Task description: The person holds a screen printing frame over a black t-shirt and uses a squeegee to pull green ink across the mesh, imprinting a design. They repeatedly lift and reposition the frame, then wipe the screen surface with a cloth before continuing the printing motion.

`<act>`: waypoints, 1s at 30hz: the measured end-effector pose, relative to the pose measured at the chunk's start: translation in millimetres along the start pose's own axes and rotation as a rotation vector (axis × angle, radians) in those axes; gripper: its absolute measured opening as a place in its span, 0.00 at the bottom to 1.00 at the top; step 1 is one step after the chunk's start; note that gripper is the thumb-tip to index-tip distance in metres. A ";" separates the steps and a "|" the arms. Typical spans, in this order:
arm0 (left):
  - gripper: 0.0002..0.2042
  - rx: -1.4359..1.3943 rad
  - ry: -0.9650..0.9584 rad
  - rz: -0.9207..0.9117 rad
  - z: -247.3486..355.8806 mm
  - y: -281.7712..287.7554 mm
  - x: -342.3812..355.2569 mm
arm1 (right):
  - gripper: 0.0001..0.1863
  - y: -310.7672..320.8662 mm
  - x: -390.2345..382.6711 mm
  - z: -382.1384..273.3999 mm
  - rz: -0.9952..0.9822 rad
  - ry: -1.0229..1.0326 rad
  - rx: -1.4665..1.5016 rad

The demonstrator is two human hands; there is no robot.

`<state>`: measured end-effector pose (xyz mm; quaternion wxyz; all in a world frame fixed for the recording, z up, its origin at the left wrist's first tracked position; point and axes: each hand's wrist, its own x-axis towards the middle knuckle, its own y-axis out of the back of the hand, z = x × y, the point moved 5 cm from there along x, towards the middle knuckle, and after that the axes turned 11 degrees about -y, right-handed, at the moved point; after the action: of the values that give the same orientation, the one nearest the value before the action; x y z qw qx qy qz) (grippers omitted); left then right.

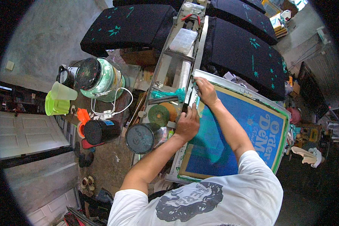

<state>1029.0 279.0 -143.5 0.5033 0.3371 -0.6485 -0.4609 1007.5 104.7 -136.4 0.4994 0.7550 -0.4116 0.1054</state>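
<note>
A screen printing frame [235, 130] with blue mesh, a pale lettered design and a green-smeared rim lies tilted in front of me, to the right of a long metal rail [177, 62]. My right hand [206, 91] is closed at the frame's far left corner, its fingers bent over the rim. Lower along that same left edge, my left hand [188, 122] is closed too, its fingertips at a narrow light strip beside the rim. What lies under the fingertips is partly hidden. Teal ink shows through the mesh beside my left wrist. Left of that hand are tape rolls [159, 115].
Black fabric-covered boards [245, 56] with teal leaf prints flank the rail. To the left stand a green-stained ink bucket [101, 81] with a white cord, green plastic cups [58, 102], a black tub [101, 132] and a dark-lidded jar [141, 138]. Shoes [88, 182] lie on the floor.
</note>
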 end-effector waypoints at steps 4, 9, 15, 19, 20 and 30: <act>0.20 -0.043 0.026 0.000 -0.2 -2.1 -1.1 | 0.22 -3.6 11.5 7.5 -0.007 -0.130 0.012; 0.20 0.017 0.016 -0.048 0.5 -7.0 -3.3 | 0.20 -7.1 23.5 19.4 0.088 -0.428 0.039; 0.16 0.015 0.035 -0.029 -3.1 4.3 0.7 | 0.12 -7.1 70.7 63.4 0.128 -0.683 0.077; 0.17 0.028 0.022 -0.062 -3.6 6.2 3.9 | 0.18 -34.0 85.4 113.9 -0.033 -1.001 0.026; 0.17 0.044 0.020 -0.063 -4.2 4.8 2.2 | 0.18 -44.0 85.6 120.4 -0.090 -1.088 0.012; 0.17 0.013 0.020 -0.052 -1.8 2.8 2.7 | 0.18 -36.6 90.7 123.2 -0.073 -0.939 0.046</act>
<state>1030.1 277.1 -139.9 0.4955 0.3619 -0.6372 -0.4663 1061.0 -39.7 -168.1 0.2457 0.7460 -0.5637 -0.2558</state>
